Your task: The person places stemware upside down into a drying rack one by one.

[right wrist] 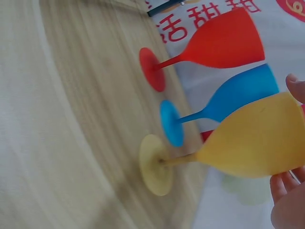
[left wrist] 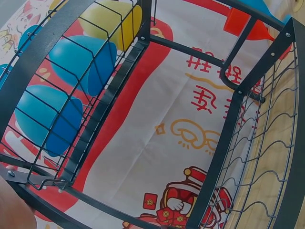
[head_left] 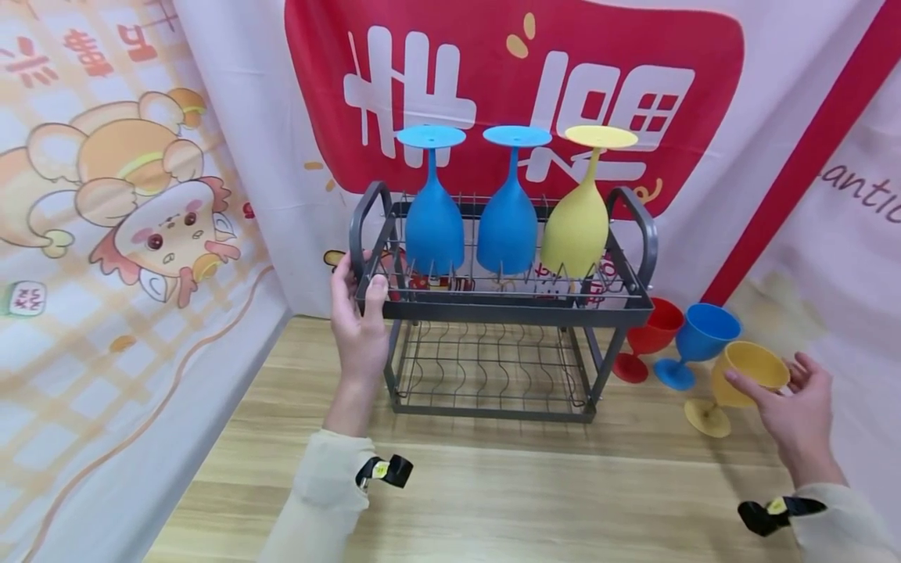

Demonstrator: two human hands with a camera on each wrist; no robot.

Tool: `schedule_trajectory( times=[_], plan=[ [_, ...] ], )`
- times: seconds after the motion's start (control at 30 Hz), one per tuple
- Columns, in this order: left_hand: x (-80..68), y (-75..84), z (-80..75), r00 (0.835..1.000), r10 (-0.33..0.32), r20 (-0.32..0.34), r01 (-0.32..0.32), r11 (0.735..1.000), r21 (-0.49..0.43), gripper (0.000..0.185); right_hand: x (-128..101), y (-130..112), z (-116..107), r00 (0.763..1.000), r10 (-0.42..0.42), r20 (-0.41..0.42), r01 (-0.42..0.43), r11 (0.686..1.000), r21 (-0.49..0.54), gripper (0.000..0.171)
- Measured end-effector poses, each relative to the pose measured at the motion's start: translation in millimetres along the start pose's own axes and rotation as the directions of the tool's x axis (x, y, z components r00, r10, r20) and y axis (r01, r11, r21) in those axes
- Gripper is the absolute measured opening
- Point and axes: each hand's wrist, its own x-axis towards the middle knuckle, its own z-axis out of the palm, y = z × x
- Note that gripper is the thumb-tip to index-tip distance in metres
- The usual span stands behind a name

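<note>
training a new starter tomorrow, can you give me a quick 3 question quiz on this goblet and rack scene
1. True or false: the left hand grips the rack at its left end.
2. How many goblets hang upside down on the rack's top tier, and in which colours?
3. Which goblet does the right hand touch? A) red goblet B) blue goblet C) yellow goblet

Key
1. True.
2. Three: two blue inverted goblets and one yellow inverted goblet.
3. C; its fingers lie round the bowl while the goblet stands on the wooden table.
</note>
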Motion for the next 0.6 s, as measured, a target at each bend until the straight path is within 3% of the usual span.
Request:
schedule_trajectory(
  times=[0.3,0.6],
  plan=[
    [0.1,-0.3,-0.4,1.0,0.001,-0.002,-0.001,1.0,-0.007,0.052,10.4,34.7,15.8,0.996,-0.024,0.086,0.026,0.999,-0.02,0.107],
    [0.9,0.3,-0.8,1.0,0.011,-0.005,-0.011,1.0,0.006,0.052,11.8,38.3,34.6,0.995,0.012,0.103,-0.013,1.0,0.007,0.107]
  ],
)
